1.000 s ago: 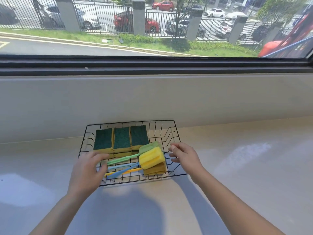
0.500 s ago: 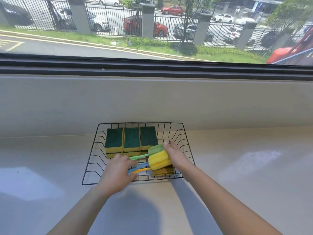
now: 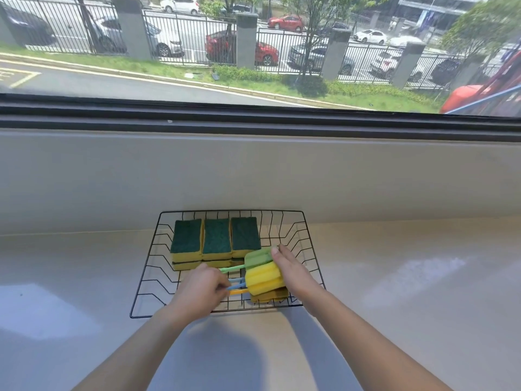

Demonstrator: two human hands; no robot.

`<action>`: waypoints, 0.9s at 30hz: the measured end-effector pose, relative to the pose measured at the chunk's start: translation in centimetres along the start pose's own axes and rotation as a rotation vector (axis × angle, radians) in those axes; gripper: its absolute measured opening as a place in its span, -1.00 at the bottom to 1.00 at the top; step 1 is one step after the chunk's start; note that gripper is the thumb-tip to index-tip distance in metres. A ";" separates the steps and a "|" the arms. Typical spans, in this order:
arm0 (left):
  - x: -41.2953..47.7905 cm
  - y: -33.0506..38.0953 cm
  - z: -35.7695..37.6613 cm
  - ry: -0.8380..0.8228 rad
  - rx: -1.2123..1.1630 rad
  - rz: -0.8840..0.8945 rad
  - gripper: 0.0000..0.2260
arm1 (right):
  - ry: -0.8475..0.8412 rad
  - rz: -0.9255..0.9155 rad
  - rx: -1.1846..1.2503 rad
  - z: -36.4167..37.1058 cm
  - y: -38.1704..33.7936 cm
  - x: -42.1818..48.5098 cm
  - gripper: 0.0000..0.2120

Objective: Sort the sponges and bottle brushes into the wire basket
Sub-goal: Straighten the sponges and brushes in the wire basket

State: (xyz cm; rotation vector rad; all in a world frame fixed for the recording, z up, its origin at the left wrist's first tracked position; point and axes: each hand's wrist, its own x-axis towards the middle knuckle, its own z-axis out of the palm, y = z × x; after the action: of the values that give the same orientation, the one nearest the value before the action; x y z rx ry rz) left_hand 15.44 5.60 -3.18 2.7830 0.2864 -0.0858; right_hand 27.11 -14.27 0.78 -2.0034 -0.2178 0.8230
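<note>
A black wire basket [image 3: 158,244] sits on the pale counter. Three green-topped yellow sponges [image 3: 216,239] stand side by side at its back, with more yellow sponges under them. Bottle brushes lie in the basket's front right: a yellow foam head [image 3: 263,279], a green foam head [image 3: 257,258] and thin green, blue and yellow handles [image 3: 235,286]. My left hand [image 3: 198,292] is closed around the handles. My right hand [image 3: 291,270] lies against the right side of the foam heads, fingertips on the green one.
A low wall [image 3: 253,176] rises just behind the basket, with a dark window frame [image 3: 253,119] above it. The counter [image 3: 408,277] stretches wide to the left and right of the basket.
Both hands have moved inward from the basket's rim onto the brushes. My left hand closed on the handles and my right hand came against the foam heads.
</note>
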 end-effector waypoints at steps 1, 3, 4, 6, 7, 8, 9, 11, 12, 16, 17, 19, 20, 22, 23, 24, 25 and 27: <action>0.1 -0.1 0.0 0.025 0.004 0.005 -0.84 | 0.002 0.002 0.002 0.0 0.0 0.0 -0.31; 0.3 -0.3 0.0 0.078 -0.019 0.000 -0.84 | 0.006 0.005 0.004 -0.1 0.1 0.0 -0.31; 0.4 -0.4 -0.1 0.093 -0.037 -0.009 -0.84 | 0.007 0.005 0.001 -0.2 0.2 0.0 -0.32; 0.3 -0.4 -0.1 0.081 -0.058 -0.017 -0.83 | 0.009 0.002 -0.003 -0.2 0.2 0.0 -0.32; 0.3 -0.4 -0.1 0.064 -0.061 -0.020 -0.83 | 0.011 -0.002 -0.001 -0.1 0.2 0.0 -0.33; 0.2 -0.3 -0.1 0.048 -0.065 -0.028 -0.83 | 0.015 -0.005 0.002 0.0 0.2 -0.1 -0.33; 0.1 -0.2 0.0 0.041 -0.071 -0.037 -0.82 | 0.021 -0.008 0.004 0.0 0.2 -0.1 -0.33; -0.1 -0.1 -0.1 0.058 -0.095 -0.050 -0.80 | 0.029 -0.012 0.008 0.2 0.1 -0.3 -0.33; -0.2 -0.2 -0.2 0.078 -0.121 -0.054 -0.79 | 0.033 -0.018 0.007 0.2 0.1 -0.4 -0.33; -1.7 -1.2 -1.3 0.239 -0.211 -0.085 -0.75 | 0.063 -0.032 -0.004 0.1 0.0 -0.6 -0.30; -2.2 -1.8 -1.8 0.314 -0.219 -0.091 -0.75 | 0.073 -0.035 -0.005 0.1 -0.1 -0.7 -0.28; -3.2 -3.3 -2.5 0.493 -0.206 -0.112 -0.76 | 0.088 -0.036 -0.006 0.1 -0.1 -0.8 -0.25; -3.7 -4.0 -2.9 0.563 -0.186 -0.142 -0.77 | 0.090 -0.030 -0.007 0.1 -0.2 -0.7 -0.24; -4.2 -5.1 -3.4 0.609 -0.148 -0.246 -0.71 | 0.095 -0.005 -0.025 0.3 -0.2 -0.5 -0.25; -4.3 -5.6 -3.4 0.589 -0.133 -0.309 -0.67 | 0.097 0.010 -0.037 0.5 -0.2 -0.4 -0.25; -4.3 -6.1 -3.3 0.550 -0.119 -0.375 -0.66 | 0.097 0.025 -0.044 0.6 -0.3 -0.3 -0.24; -4.3 -6.4 -3.2 0.501 -0.112 -0.430 -0.63 | 0.098 0.040 -0.049 0.8 -0.4 -0.2 -0.23; -4.4 -6.7 -2.7 0.408 -0.157 -0.488 -0.56 | 0.098 0.067 -0.052 1.0 -0.6 0.1 -0.24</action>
State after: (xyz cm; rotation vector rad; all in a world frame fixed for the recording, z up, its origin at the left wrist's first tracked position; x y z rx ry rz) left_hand 9.82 11.84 -2.47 2.4926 1.0204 0.3747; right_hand 26.60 -13.22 0.87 -2.1040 -0.1181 0.7656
